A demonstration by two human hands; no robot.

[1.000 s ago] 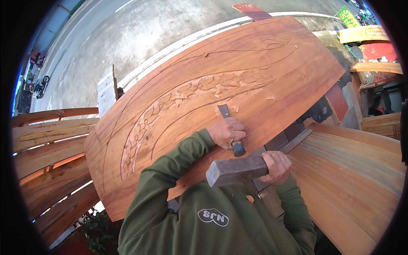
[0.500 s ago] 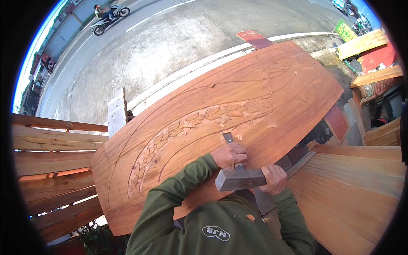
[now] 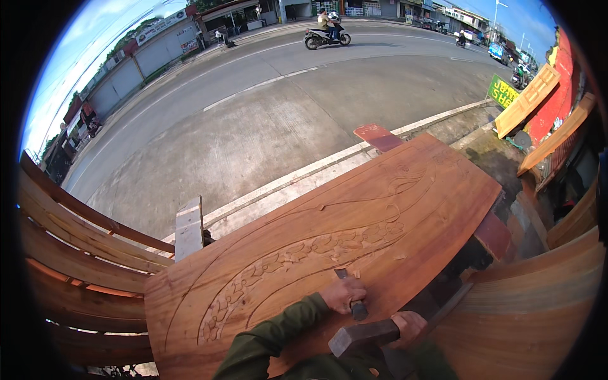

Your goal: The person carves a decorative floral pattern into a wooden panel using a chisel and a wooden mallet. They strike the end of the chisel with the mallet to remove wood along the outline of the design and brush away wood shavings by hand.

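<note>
Gripping a chisel (image 3: 359,310) at the lower centre of the frame, the left hand (image 3: 343,295) sits over the carved wooden panel (image 3: 437,209), which stretches from lower left to centre right. The right hand (image 3: 410,327) is wrapped round a blocky mallet (image 3: 364,337) near the chisel's butt. From here, I'd worry that a glancing blow could catch those bare left knuckles, or too steep a chisel angle split the grain.
</note>
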